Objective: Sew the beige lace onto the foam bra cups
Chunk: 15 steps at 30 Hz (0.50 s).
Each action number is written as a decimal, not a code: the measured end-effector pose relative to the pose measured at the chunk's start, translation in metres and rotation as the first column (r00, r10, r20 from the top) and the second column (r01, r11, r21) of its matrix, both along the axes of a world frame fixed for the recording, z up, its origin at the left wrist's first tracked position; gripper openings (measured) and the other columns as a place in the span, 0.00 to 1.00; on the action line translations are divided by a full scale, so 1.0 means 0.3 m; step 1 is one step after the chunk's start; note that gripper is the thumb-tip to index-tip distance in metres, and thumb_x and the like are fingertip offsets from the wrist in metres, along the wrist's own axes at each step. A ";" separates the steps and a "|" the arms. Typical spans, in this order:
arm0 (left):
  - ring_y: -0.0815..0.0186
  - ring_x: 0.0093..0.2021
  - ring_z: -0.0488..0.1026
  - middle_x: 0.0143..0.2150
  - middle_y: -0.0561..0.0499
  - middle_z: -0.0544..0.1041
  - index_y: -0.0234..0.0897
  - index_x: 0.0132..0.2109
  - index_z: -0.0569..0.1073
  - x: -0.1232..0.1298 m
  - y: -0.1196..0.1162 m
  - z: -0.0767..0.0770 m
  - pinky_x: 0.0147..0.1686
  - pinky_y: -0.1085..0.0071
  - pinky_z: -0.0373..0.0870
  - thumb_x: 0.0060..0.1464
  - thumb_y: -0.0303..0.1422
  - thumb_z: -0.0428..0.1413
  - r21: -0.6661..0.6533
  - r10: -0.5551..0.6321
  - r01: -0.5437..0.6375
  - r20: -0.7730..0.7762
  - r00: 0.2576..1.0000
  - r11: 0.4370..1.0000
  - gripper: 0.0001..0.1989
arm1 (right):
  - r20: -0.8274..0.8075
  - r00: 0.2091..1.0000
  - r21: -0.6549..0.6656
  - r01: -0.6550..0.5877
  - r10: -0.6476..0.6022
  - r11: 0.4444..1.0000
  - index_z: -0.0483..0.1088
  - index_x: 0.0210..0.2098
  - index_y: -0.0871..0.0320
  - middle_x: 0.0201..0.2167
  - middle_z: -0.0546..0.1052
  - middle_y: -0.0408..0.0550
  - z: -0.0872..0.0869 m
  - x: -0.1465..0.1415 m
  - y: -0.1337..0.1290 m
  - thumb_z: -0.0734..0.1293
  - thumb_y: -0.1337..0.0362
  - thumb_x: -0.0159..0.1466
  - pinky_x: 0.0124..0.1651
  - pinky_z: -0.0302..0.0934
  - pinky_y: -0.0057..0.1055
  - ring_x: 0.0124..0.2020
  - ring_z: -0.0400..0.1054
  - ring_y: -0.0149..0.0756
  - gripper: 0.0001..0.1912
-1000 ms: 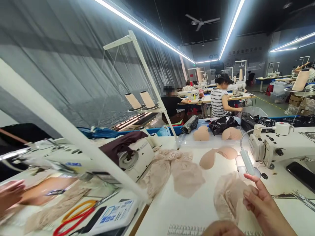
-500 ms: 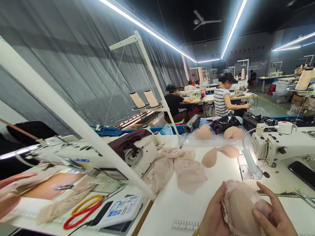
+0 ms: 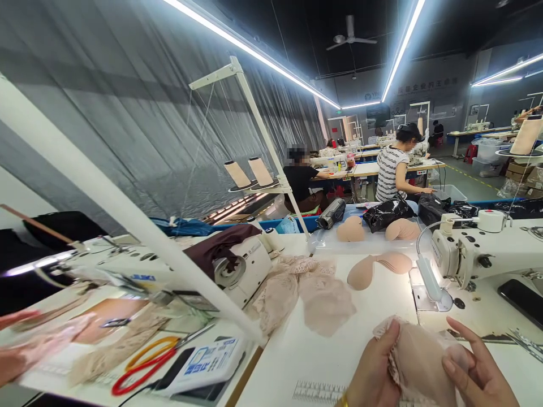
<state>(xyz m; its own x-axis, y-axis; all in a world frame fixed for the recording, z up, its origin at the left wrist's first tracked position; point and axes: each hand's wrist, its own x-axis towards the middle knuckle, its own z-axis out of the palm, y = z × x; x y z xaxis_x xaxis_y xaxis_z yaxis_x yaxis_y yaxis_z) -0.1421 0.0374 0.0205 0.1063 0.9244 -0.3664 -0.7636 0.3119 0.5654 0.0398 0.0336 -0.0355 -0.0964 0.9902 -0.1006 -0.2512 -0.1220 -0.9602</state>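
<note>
Low in the right half of the view, a beige bra cup (image 3: 419, 359) with sheer mesh and lace edging is held over the white table. My left hand (image 3: 375, 367) grips its left edge, thumb on the front. The right edge is pinched by my right hand (image 3: 477, 370), thumb in front and index finger raised. Beyond my hands lie bare foam bra cups (image 3: 361, 271) in a pair. Pale lace and mesh pieces (image 3: 324, 305) are spread to their left. The sewing machine (image 3: 479, 249) stands just past my right hand.
At the left, a co-worker's hand (image 3: 12, 362) holds pink fabric at another sewing machine. Red-handled scissors (image 3: 144, 373) lie on that table. A thread stand post (image 3: 169, 243) slants across between the tables. Thread snips (image 3: 526, 342) and a phone (image 3: 521, 302) lie at the right.
The bra cup has turned and tilted between my hands, and my left thumb has slid further over its front. The co-worker's hand at the left has shifted with pink fabric.
</note>
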 end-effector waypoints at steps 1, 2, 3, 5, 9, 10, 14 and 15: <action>0.44 0.52 0.81 0.47 0.37 0.85 0.32 0.47 0.83 0.003 0.000 0.003 0.56 0.57 0.75 0.45 0.51 0.76 0.010 -0.005 0.005 0.007 1.000 1.000 0.30 | -0.008 1.000 -0.006 0.003 -0.003 1.000 0.57 0.75 0.47 0.32 0.80 0.44 0.001 0.001 0.001 0.73 0.37 0.64 0.43 0.74 0.33 0.35 0.78 0.42 0.48; 0.44 0.51 0.82 0.46 0.38 0.85 0.33 0.46 0.83 0.005 -0.001 0.006 0.56 0.57 0.75 0.46 0.51 0.76 0.031 -0.012 0.012 0.006 1.000 0.999 0.30 | -0.014 1.000 -0.010 0.006 -0.006 1.000 0.57 0.75 0.47 0.32 0.80 0.44 0.001 0.002 0.002 0.74 0.37 0.64 0.43 0.74 0.33 0.35 0.78 0.42 0.48; 0.45 0.51 0.82 0.47 0.38 0.85 0.33 0.47 0.83 0.007 -0.001 0.008 0.56 0.57 0.75 0.47 0.50 0.76 0.063 -0.023 0.024 -0.004 1.000 0.998 0.28 | -0.016 1.000 -0.014 0.010 -0.010 1.000 0.57 0.75 0.47 0.33 0.81 0.44 0.001 0.003 0.003 0.74 0.37 0.63 0.43 0.74 0.34 0.35 0.78 0.42 0.49; 0.46 0.51 0.82 0.48 0.37 0.85 0.32 0.48 0.83 0.008 -0.003 0.012 0.57 0.57 0.75 0.49 0.45 0.76 0.149 -0.044 0.051 -0.050 0.998 0.987 0.26 | -0.013 1.000 -0.020 0.016 -0.016 1.000 0.57 0.76 0.47 0.33 0.81 0.45 0.002 0.007 0.005 0.74 0.37 0.63 0.43 0.74 0.34 0.35 0.79 0.43 0.49; 0.47 0.51 0.82 0.50 0.35 0.84 0.30 0.52 0.83 0.012 0.002 0.017 0.58 0.58 0.74 0.50 0.38 0.76 0.227 -0.083 0.099 -0.080 0.993 0.969 0.25 | -0.013 1.000 -0.026 0.018 -0.018 1.000 0.57 0.76 0.46 0.36 0.83 0.47 0.010 0.016 0.011 0.74 0.36 0.61 0.44 0.76 0.37 0.36 0.80 0.45 0.51; 0.47 0.51 0.82 0.50 0.35 0.84 0.30 0.51 0.84 0.014 0.004 0.018 0.58 0.57 0.74 0.49 0.39 0.76 0.230 -0.087 0.102 -0.077 0.993 0.968 0.25 | -0.020 1.000 -0.029 0.016 -0.017 0.999 0.56 0.76 0.46 0.37 0.84 0.47 0.012 0.017 0.011 0.75 0.36 0.61 0.44 0.76 0.38 0.36 0.80 0.45 0.51; 0.45 0.51 0.82 0.45 0.35 0.85 0.29 0.48 0.84 0.025 0.019 0.016 0.58 0.55 0.73 0.49 0.41 0.76 0.228 -0.120 0.139 -0.096 0.988 0.964 0.24 | -0.068 0.998 -0.027 -0.013 0.011 1.000 0.51 0.77 0.46 0.41 0.84 0.50 0.010 0.016 0.009 0.76 0.38 0.62 0.46 0.76 0.42 0.39 0.81 0.48 0.54; 0.45 0.50 0.82 0.44 0.35 0.85 0.29 0.47 0.84 0.026 0.022 0.019 0.58 0.55 0.73 0.48 0.41 0.76 0.217 -0.125 0.146 -0.107 0.986 0.965 0.24 | -0.074 0.997 -0.010 -0.035 0.035 0.999 0.49 0.78 0.46 0.42 0.84 0.52 0.005 0.019 0.009 0.76 0.38 0.61 0.46 0.76 0.43 0.40 0.81 0.49 0.55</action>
